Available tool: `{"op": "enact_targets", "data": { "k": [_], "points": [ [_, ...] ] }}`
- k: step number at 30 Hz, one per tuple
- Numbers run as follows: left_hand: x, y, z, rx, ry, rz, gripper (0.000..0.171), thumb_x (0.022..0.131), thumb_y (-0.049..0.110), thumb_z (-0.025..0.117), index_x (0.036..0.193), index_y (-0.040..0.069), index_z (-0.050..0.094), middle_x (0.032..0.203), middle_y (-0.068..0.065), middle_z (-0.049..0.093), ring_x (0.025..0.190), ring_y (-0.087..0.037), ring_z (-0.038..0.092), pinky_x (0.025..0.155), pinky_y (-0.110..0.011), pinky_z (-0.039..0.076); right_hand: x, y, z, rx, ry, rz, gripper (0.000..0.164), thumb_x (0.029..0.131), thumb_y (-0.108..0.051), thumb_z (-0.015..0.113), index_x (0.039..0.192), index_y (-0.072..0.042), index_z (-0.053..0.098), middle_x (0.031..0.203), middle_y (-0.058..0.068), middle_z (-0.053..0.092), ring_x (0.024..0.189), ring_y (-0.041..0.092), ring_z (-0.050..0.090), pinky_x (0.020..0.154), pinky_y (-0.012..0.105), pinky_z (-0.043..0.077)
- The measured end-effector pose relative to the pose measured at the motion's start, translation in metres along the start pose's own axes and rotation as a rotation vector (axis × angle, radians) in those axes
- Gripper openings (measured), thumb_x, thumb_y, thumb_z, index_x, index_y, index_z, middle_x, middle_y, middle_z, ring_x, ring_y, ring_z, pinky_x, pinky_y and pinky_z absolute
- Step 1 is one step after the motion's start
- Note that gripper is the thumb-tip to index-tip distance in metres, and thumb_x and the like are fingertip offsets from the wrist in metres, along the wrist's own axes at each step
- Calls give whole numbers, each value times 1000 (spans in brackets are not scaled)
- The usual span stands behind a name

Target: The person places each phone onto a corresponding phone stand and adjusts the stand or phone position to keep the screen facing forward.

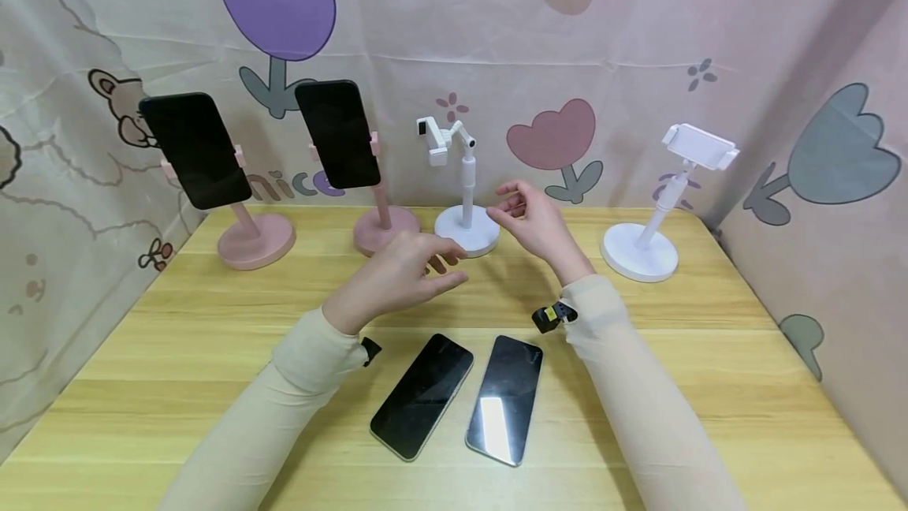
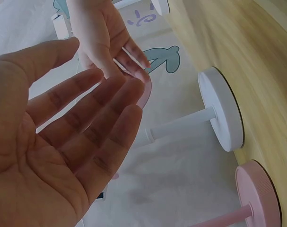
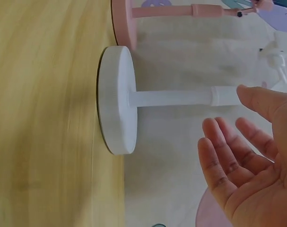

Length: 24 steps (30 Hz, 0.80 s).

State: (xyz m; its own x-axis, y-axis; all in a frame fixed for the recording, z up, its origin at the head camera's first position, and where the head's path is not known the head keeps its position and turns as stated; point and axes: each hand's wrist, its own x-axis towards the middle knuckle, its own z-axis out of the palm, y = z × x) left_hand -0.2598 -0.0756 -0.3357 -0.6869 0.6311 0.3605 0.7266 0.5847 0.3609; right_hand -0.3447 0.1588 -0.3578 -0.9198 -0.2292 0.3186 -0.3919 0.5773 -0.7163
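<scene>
A white phone stand with a round base and jointed arm stands at the back middle, its clamp turned sideways and holding no phone. My left hand hovers in front of that stand, fingers relaxed and slightly bent, palm bare in the left wrist view. My right hand is just right of the same stand, fingers loosely curved, with nothing in its grasp. The right wrist view shows the stand's white base beside that hand; whether the fingertips touch the pole is hard to tell. Two dark phones, the left phone and the right phone, lie flat between my forearms.
Two pink stands, the far-left stand and its neighbour, each hold a black phone upright. Another white stand, its clamp without a phone, is at the right. A printed cloth hangs behind the wooden table.
</scene>
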Motion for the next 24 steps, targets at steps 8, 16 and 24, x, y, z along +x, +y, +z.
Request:
{"op": "enact_targets", "data": {
  "k": [8,16,24],
  "points": [
    [0,0,-1,9,-6,2,22,85,29,73,100,12,73,94,5,69,76,-4,64,66,-19,53,23,-9,11,22,25,16,42,88,-30,70,121,-8,55,100,4,64,89,17,62,78,31,51],
    [0,1,-2,6,-21,-5,23,86,29,73,101,11,72,93,4,68,77,-7,65,67,-21,54,40,-14,20,33,-61,40,62,89,-34,69,139,-5,46,118,13,59,108,25,58,90,34,48],
    [-1,0,-2,15,-38,-10,23,86,29,73,100,11,72,91,5,69,78,-9,66,66,-19,52,50,-21,26,97,28,87,55,88,-30,70,134,-7,50,116,10,60,105,21,59,87,30,49]
  ]
}}
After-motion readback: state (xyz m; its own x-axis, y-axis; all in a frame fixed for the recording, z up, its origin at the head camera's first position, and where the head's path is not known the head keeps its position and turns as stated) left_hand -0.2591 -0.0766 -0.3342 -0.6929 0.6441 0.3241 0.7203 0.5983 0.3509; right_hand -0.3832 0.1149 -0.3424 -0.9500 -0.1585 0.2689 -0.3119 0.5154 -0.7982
